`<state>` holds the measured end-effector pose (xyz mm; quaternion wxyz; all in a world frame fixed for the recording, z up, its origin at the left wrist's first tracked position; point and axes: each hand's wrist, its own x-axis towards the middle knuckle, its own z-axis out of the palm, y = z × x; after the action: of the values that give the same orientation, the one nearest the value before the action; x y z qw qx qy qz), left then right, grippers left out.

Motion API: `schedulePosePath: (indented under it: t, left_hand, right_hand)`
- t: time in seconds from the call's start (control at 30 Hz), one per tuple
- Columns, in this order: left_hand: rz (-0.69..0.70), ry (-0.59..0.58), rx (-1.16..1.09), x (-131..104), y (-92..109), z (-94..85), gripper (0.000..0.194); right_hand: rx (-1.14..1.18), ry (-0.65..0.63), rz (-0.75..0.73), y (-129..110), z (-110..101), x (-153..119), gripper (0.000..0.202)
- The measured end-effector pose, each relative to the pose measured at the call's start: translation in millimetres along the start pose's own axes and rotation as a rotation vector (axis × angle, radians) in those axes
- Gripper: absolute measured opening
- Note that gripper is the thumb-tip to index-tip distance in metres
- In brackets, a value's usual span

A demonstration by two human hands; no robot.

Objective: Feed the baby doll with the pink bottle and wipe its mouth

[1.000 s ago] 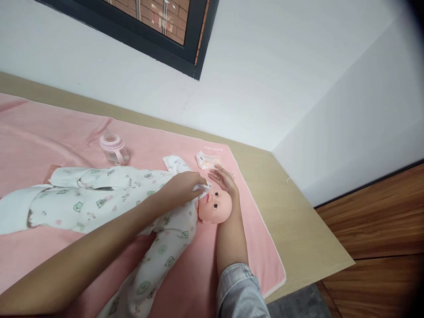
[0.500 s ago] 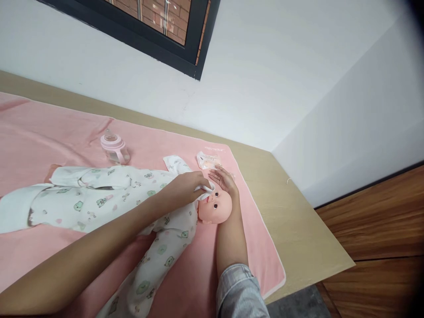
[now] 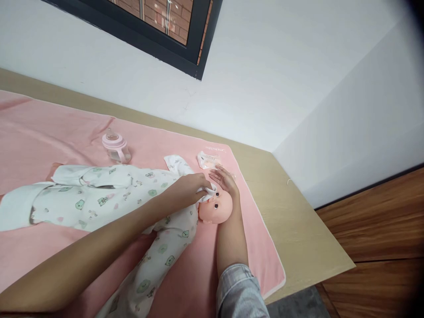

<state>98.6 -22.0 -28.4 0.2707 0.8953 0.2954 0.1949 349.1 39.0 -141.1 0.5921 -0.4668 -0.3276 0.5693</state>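
A baby doll [image 3: 218,210] lies on its back in a white sleepsuit [image 3: 122,198] printed with green and pink figures. Its head is towards the right. My left hand [image 3: 190,190] reaches across the doll's chest and pinches a small white cloth [image 3: 208,193] against its face, over the mouth and nose area. My right forearm passes under or close behind the doll's head. Beyond the head, my right hand [image 3: 224,179] rests with the palm partly up and the fingers stretched out, holding nothing visible.
Under the doll is a pink blanket [image 3: 245,247] on a pale wooden table [image 3: 291,225]. A pink-lidded baby bottle [image 3: 116,148] stands beyond the doll's legs. A crinkled clear plastic packet [image 3: 207,160] lies just past my right fingers. Behind are a wall and window.
My left hand has shifted the white cloth slightly along the doll's face, from near the mouth corner across towards the nose and cheek. The right hand stays put.
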Motion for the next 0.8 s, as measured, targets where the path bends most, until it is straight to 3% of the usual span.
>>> schedulePosePath:
  t: [0.43,0.6,0.8]
  left_hand:
    - [0.006,0.040,-0.004,-1.1,-7.8,-2.9,0.021]
    - [0.020,-0.066,-0.013,-6.1,-5.4,-12.3,0.021]
    - [0.017,-0.129,0.092,-8.5,1.3,-9.9,0.018]
  right_hand:
    - [-0.019,0.008,-0.040,0.2,2.0,-5.6,0.029]
    - [-0.008,0.003,-0.053,-1.3,4.8,-7.6,0.033]
    - [0.014,-0.003,-0.011,-2.4,3.3,-3.6,0.037]
